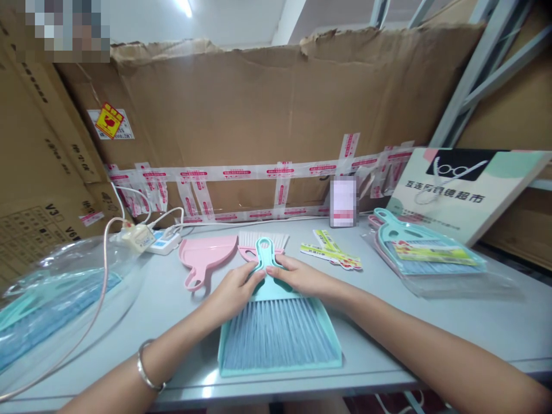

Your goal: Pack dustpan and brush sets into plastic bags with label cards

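A turquoise hand brush (280, 330) with blue-grey bristles lies nested in a turquoise dustpan (281, 371) at the front middle of the table, handles pointing away from me. My left hand (237, 286) grips the stacked set from the left, just below the handle loop, thumb on top. From the right, my right hand (297, 275) closes around the same part, its thumb near the other. The fingers under the set are hidden. Just behind lie a pink dustpan (209, 251) and a partly covered pink hand brush (276, 241) with white bristles.
Yellow-green label cards (330, 253) lie right of centre, before a propped phone (344, 201). Bagged brush sets (431, 247) rest at right by a printed box (466, 190); another bagged set (56, 299) is at left. A cable (104, 282) and power strip (164, 241) lie left.
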`<state>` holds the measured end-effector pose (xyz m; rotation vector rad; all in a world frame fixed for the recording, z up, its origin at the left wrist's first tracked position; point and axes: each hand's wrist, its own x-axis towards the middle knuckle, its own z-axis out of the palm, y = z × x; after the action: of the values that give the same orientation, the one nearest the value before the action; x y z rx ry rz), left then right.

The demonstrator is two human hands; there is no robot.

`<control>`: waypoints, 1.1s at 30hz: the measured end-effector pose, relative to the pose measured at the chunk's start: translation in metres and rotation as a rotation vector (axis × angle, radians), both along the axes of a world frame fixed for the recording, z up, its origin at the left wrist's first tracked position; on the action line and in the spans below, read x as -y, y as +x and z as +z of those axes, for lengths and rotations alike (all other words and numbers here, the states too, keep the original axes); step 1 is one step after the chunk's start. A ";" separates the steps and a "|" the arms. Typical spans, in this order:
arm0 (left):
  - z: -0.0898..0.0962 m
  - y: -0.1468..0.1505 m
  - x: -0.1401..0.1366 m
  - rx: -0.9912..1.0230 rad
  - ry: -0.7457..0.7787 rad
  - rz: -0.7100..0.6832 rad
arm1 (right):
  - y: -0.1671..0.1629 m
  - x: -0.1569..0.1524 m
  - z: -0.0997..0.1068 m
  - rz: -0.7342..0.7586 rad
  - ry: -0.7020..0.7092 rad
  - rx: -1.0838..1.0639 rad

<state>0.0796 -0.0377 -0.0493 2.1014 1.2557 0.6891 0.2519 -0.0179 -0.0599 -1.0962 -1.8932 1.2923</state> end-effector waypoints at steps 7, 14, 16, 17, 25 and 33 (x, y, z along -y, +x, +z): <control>0.007 -0.001 0.002 0.075 -0.050 0.046 | 0.009 -0.010 0.010 -0.020 0.071 0.085; 0.004 -0.015 -0.005 0.072 -0.016 0.132 | 0.111 -0.055 0.013 -0.486 0.151 0.460; 0.004 -0.016 -0.006 0.076 -0.017 0.142 | 0.128 -0.062 0.006 -0.492 0.101 0.562; 0.005 -0.016 -0.005 0.076 -0.019 0.147 | 0.131 -0.064 0.003 -0.479 0.078 0.598; 0.008 -0.015 -0.003 0.158 -0.065 0.152 | 0.124 -0.066 -0.001 -0.332 -0.008 0.692; 0.009 -0.014 -0.004 0.238 -0.069 0.189 | 0.109 -0.057 0.001 -0.492 0.000 0.609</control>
<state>0.0653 -0.0336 -0.0407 1.7996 1.3323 0.9352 0.3613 0.0395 -0.0589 -1.9677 -1.8292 0.7233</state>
